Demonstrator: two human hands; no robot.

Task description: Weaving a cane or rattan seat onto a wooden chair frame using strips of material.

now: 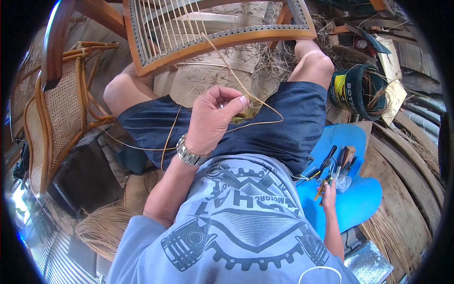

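My left hand (pixel 213 116), with a metal watch on the wrist, is raised over my lap. Its thumb and forefinger pinch a thin cane strand (pixel 227 65), which slants up to the front rail of a wooden seat frame (pixel 231 39) and loops out to the right over my shorts. Small holes line that frame, and several pale strands (pixel 163 23) are strung across its left part. At lower right, my right hand (pixel 328 193) is closed around a slim tool with a yellowish handle (pixel 320 193); its kind is unclear. Other hand tools (pixel 343 158) lie just beyond it.
The tools rest on a blue plastic seat (pixel 369 196). A dark green bucket (pixel 355 91) holding cane scraps stands at right. At left are a woven cane chair (pixel 61 106) and a bundle of cane (pixel 104 229). Cane shavings litter the floor beneath the frame.
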